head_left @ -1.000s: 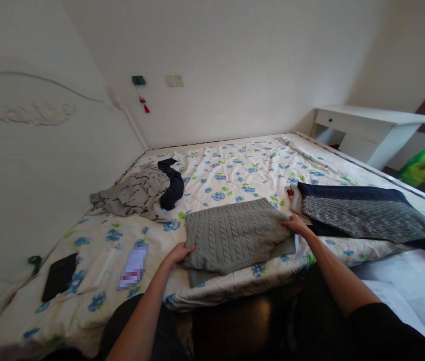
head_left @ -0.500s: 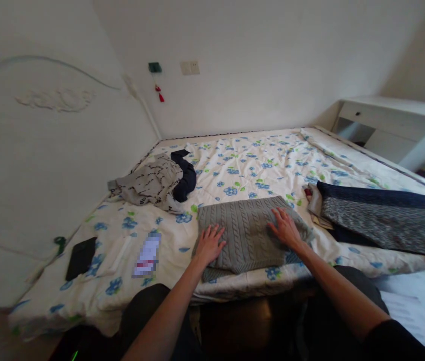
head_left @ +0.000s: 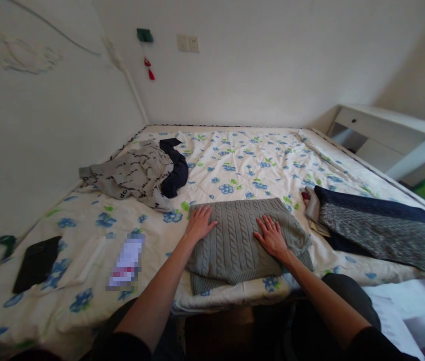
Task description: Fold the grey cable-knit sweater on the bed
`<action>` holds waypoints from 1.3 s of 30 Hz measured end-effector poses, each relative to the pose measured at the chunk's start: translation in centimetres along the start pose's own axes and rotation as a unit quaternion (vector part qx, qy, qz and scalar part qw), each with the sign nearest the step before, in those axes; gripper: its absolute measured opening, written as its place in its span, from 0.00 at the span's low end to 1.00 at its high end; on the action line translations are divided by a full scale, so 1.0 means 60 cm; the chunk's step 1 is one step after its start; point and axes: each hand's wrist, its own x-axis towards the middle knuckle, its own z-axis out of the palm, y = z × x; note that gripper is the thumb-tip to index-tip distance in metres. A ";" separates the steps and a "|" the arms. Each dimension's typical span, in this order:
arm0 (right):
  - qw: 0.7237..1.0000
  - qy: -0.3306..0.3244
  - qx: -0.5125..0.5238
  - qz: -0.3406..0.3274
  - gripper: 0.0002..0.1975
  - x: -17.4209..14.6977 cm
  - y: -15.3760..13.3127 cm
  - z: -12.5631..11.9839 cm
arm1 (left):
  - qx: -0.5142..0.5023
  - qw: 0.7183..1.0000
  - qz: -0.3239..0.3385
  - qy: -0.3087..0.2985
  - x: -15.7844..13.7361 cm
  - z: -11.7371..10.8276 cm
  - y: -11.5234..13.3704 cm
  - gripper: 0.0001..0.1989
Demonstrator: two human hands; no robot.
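1. Two flat palms are pressed on a folded grey cable-knit sweater (head_left: 240, 240) at the near edge of the bed (head_left: 257, 165).
2. Nothing is gripped: the left hand (head_left: 198, 224) and right hand (head_left: 271, 237) lie open, fingers spread.
3. Soft, thick and limp handling is judged likely, with little weight.
4. Support from beneath both side edges is advised, lest the folds sag open.

1. The grey sweater (head_left: 240, 240) is thick cable-knit wool, matt and ribbed.
2. The bedsheet (head_left: 257, 160) is thin printed cotton, softly creased.
3. At three o'clock, the speckled garment (head_left: 378, 235) looks a finer, flecked knit.
4. The black case (head_left: 35, 261) seems smooth, faintly glossy.
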 end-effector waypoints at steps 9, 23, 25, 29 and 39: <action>0.996 0.061 0.062 0.010 0.36 0.106 -0.152 0.015 | -0.025 0.996 -0.058 -0.066 0.019 0.035 -0.065 0.61; 0.988 -0.077 0.079 -0.105 0.39 0.230 -0.264 0.040 | -0.031 0.993 -0.065 -0.092 0.027 0.049 -0.076 0.66; 0.992 -0.068 0.072 -0.075 0.40 0.228 -0.216 0.033 | -0.036 0.993 -0.068 -0.086 0.031 0.053 -0.078 0.67; 0.997 -0.070 0.033 0.020 0.42 0.230 -0.104 0.012 | -0.037 0.993 -0.069 -0.084 0.035 0.057 -0.082 0.71; 0.979 -0.121 -0.022 0.162 0.45 0.233 0.159 -0.035 | -0.037 0.993 -0.073 -0.087 0.039 0.056 -0.084 0.71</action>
